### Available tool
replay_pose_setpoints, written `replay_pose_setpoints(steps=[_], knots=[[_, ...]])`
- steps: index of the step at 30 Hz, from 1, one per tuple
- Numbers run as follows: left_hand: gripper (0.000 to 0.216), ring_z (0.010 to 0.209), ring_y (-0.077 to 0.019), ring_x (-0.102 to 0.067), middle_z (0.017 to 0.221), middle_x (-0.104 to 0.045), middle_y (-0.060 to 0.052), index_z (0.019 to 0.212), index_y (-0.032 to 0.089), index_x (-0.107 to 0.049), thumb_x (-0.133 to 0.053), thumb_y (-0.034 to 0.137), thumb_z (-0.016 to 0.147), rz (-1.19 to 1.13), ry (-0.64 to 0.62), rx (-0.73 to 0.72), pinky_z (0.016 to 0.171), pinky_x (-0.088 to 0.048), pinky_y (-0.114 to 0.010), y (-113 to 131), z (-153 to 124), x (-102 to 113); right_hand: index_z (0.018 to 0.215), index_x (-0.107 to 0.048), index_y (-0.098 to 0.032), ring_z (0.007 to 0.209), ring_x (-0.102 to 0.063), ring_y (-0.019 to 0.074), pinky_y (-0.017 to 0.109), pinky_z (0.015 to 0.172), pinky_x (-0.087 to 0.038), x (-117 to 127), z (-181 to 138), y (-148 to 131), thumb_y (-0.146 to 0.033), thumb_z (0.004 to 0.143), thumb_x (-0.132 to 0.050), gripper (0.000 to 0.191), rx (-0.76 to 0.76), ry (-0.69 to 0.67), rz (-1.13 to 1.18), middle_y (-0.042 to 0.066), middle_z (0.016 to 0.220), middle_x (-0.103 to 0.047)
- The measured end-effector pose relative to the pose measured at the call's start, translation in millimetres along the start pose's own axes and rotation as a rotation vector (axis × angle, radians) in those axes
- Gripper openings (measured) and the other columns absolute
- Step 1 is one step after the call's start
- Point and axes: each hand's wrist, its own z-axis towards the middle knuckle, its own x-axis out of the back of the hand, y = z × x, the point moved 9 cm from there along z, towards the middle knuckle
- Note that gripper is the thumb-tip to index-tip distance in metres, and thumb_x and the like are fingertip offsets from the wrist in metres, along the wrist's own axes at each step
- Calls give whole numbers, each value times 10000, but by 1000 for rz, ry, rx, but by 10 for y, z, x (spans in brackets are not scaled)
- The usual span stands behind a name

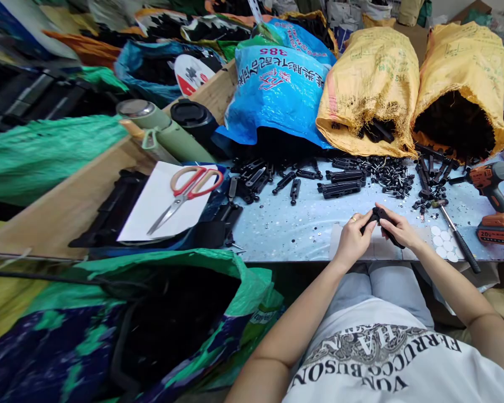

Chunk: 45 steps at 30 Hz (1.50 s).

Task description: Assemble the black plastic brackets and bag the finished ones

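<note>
Close to the table's front edge, my left hand (356,234) and my right hand (399,226) meet around a black plastic part (391,237). The fingers of both hands are closed on it, and its longer end sticks out below my right hand. Its exact kind is not clear, since my fingers cover much of it. Beyond my hands lie several long black plastic pieces (341,189) and a heap of small screws or pins (392,176). Right of my right hand are a hammer (460,238) and white round stickers (443,243).
An orange cordless drill (493,196) stands at the right. Scissors (185,193) lie on white paper (140,221) at the left. A blue sack (277,89) and yellow sacks (373,73) line the back. An open green sack (252,274) stands below the table's left front.
</note>
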Motion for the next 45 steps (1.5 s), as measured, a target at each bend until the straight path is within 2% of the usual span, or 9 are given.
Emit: replay_pose_setpoints(steps=[7, 14, 20, 24, 27, 30, 33, 37, 45], knots=[[293, 772, -150, -589, 806, -599, -55, 1115, 158, -647, -511, 262, 878, 50, 4, -157, 740, -493, -287, 157, -16, -54, 1327, -493, -250, 942, -603, 190, 350, 850, -504, 138, -103, -273, -440, 857, -545, 510, 257, -73, -404, 80, 1157, -610], [321, 774, -130, -569, 861, -603, -65, 1151, 160, -621, -411, 252, 928, -36, 347, -236, 706, -492, -273, 348, -49, 115, 1411, -362, -277, 562, -517, 75, 247, 556, -521, -12, -177, -157, -439, 910, -438, 531, 220, 300, -164, 96, 1218, -552], [329, 792, -145, -575, 866, -617, -69, 1148, 163, -617, -396, 275, 931, -7, 221, -285, 710, -494, -284, 247, 27, 34, 1426, -326, -290, 562, -517, 76, 255, 552, -518, -85, -153, -63, -447, 903, -449, 560, 201, 268, -162, 77, 1161, -572], [353, 872, -176, -586, 942, -612, -90, 1196, 177, -578, -350, 262, 940, 69, 190, -113, 792, -491, -336, -34, -35, -75, 1429, -323, -285, 773, -600, 143, 324, 738, -529, -17, -26, -34, -453, 942, -333, 515, 149, 73, -354, 73, 1212, -566], [410, 1052, -243, -553, 1163, -547, -151, 1291, 171, -493, -406, 195, 892, 277, 106, 55, 887, -463, -411, -246, -120, -163, 1393, -393, -245, 1042, -547, 218, 394, 900, -456, 511, 221, 26, -416, 952, -319, 479, 68, 68, -710, 94, 1206, -576], [537, 1259, -306, -396, 1344, -446, -127, 1297, 238, -484, -483, 74, 787, 505, -196, -115, 1037, -293, -556, -204, -123, -417, 1324, -469, -124, 1100, -479, 281, 414, 855, -436, 1425, 508, 88, -239, 931, -337, 431, -90, 289, -1179, 196, 1218, -534], [492, 1267, -282, -386, 1245, -548, -76, 1192, 281, -556, -464, 28, 781, 617, -520, -379, 1064, -150, -624, -121, -147, -686, 1116, -624, -120, 1155, -416, 298, 408, 862, -391, 1774, 783, 298, -72, 829, -414, 360, -67, 8, -1567, 203, 1274, -488], [402, 1004, -234, -553, 968, -632, -86, 1143, 223, -571, -426, 33, 819, 757, -605, -416, 1000, -282, -527, -133, -79, -702, 1036, -651, -146, 1147, -434, 237, 366, 886, -358, 1815, 851, 545, -27, 811, -435, 334, 43, -365, -1695, 156, 1259, -524], [314, 983, -253, -542, 1031, -605, -115, 1172, 164, -534, -527, 258, 872, 751, -547, -204, 813, -393, -374, -242, -114, -601, 1161, -565, -167, 1009, -518, 224, 426, 913, -331, 1632, 395, -137, -212, 943, -366, 299, 227, -167, -1599, 116, 1002, -606]])
